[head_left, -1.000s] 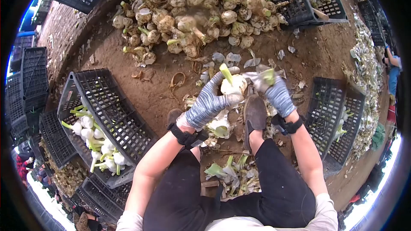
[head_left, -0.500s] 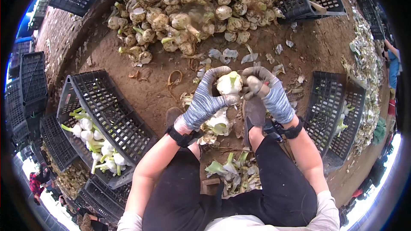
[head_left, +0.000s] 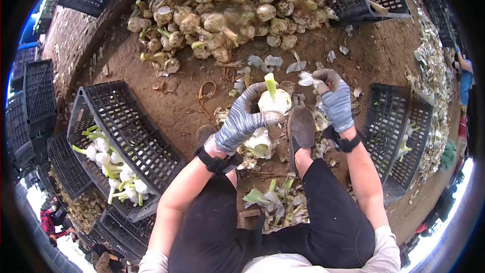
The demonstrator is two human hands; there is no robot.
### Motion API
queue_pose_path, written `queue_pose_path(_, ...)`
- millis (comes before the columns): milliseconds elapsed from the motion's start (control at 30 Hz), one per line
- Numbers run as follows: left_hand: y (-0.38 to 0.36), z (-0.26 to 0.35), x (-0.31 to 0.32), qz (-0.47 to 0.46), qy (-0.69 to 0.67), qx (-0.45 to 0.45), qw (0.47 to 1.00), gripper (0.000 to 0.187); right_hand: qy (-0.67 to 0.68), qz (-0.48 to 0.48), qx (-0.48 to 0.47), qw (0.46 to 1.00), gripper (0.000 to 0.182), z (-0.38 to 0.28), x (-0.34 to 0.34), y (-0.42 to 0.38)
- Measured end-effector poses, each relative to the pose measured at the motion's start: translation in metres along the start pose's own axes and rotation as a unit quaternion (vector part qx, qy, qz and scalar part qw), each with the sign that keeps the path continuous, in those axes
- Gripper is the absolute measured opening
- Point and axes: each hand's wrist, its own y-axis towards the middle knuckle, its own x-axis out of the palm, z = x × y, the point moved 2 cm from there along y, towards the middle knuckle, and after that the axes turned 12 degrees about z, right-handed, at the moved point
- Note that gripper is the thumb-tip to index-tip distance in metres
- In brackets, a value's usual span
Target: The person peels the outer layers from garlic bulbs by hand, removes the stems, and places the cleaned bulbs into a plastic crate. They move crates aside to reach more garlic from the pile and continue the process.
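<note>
My left hand (head_left: 241, 119), in a grey striped glove, grips a white fennel bulb (head_left: 274, 101) whose short green stalk points up. My right hand (head_left: 334, 99), gloved the same way, is closed on a torn white outer leaf (head_left: 306, 79) just right of the bulb and apart from it. Both hands hover over my shoes (head_left: 301, 130) and the brown dirt floor. Peeled leaves (head_left: 258, 144) lie under the bulb.
A big heap of dirty untrimmed bulbs (head_left: 227, 10) lies ahead. A black crate (head_left: 129, 136) at my left holds cleaned white bulbs (head_left: 108, 164). Another black crate (head_left: 391, 136) stands at my right. Trimmings (head_left: 275, 203) sit between my legs. Other people are at the frame edges.
My right hand has pulled away from the bulb to the upper right, taking a white leaf with it. My left hand has turned the bulb so its stalk points up.
</note>
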Motion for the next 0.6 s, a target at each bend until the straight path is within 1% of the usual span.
queue_pose_path(67,0.001,-0.002,-0.001,-0.002,-0.008,-0.04,0.999,0.075,0.008,-0.046,-0.12,0.992,0.014,-0.031,0.006,-0.015)
queue_pose_path(100,0.0,0.001,-0.001,-0.002,-0.008,-0.04,0.999,0.075,0.022,-0.102,-0.077,0.992,0.017,-0.033,0.01,-0.02)
queue_pose_path(133,-0.001,0.005,0.001,-0.008,-0.001,-0.045,0.999,0.077,0.022,-0.101,-0.076,0.992,0.017,-0.038,0.014,-0.022)
queue_pose_path(200,-0.001,0.005,0.003,-0.015,0.01,-0.053,0.998,0.078,0.127,-0.186,0.003,0.974,0.022,-0.05,0.025,-0.03)
queue_pose_path(233,0.0,0.003,0.002,-0.02,0.014,-0.036,0.999,0.077,0.072,-0.185,-0.008,0.98,0.026,-0.049,0.027,-0.029)
queue_pose_path(267,0.0,0.002,0.002,-0.025,0.017,-0.019,0.999,0.075,0.072,-0.184,-0.007,0.98,0.026,-0.048,0.025,-0.025)
queue_pose_path(333,0.0,0.005,0.0,-0.015,0.017,-0.027,0.999,0.073,0.117,-0.267,0.128,0.948,0.023,-0.042,0.022,-0.019)
queue_pose_path(367,0.001,0.006,-0.001,-0.005,0.018,-0.036,0.999,0.07,0.123,-0.255,0.086,0.955,0.021,-0.041,0.021,-0.02)
queue_pose_path(400,0.001,0.004,-0.001,-0.006,0.018,-0.036,0.999,0.07,0.123,-0.255,0.087,0.955,0.021,-0.041,0.02,-0.022)
queue_pose_path(467,0.001,-0.002,-0.003,0.009,-0.008,-0.024,1.0,0.067,0.15,-0.225,0.135,0.953,0.021,-0.043,0.019,-0.025)
queue_pose_path(500,0.0,-0.003,-0.002,0.009,-0.009,-0.023,1.0,0.067,0.083,-0.219,0.08,0.969,0.023,-0.048,0.017,-0.027)
queue_pose_path(533,0.0,-0.003,-0.002,0.015,-0.004,-0.014,1.0,0.066,0.082,-0.22,0.08,0.969,0.023,-0.049,0.019,-0.032)
queue_pose_path(600,-0.001,-0.002,-0.002,0.022,0.002,-0.004,1.0,0.065,0.025,-0.145,-0.102,0.984,0.025,-0.054,0.022,-0.041)
